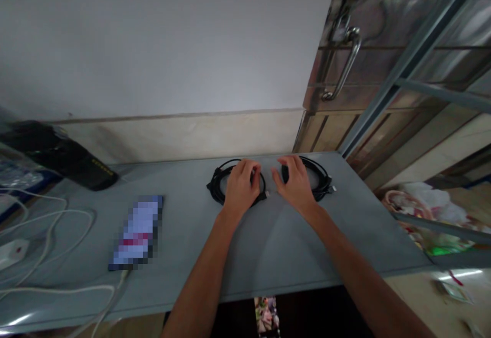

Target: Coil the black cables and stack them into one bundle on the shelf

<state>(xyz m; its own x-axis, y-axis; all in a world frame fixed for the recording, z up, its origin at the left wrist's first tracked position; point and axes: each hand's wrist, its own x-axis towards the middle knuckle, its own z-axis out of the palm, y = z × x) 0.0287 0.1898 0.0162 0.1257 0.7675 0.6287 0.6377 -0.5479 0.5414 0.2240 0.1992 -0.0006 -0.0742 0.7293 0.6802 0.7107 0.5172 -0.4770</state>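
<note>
Two coils of black cable lie side by side on the grey tabletop (192, 235). My left hand (242, 184) is over the left coil (217, 187), with fingers curled and a bit of black showing between thumb and index finger. A small connector end pokes out at this coil's right side. My right hand (296, 182) rests at the left part of the right coil (320, 172), its thumb held apart from the bent fingers. Black cable shows behind those fingers, and light-coloured connector ends stick out on the right. My palms hide part of both coils.
A phone (138, 230) with a blurred screen lies to the left, a white cable (103, 289) running from it. Farther left are a black bottle-like object (72, 156) on its side and a white plug block (13, 252). A metal post (383, 97) rises at the table's right end.
</note>
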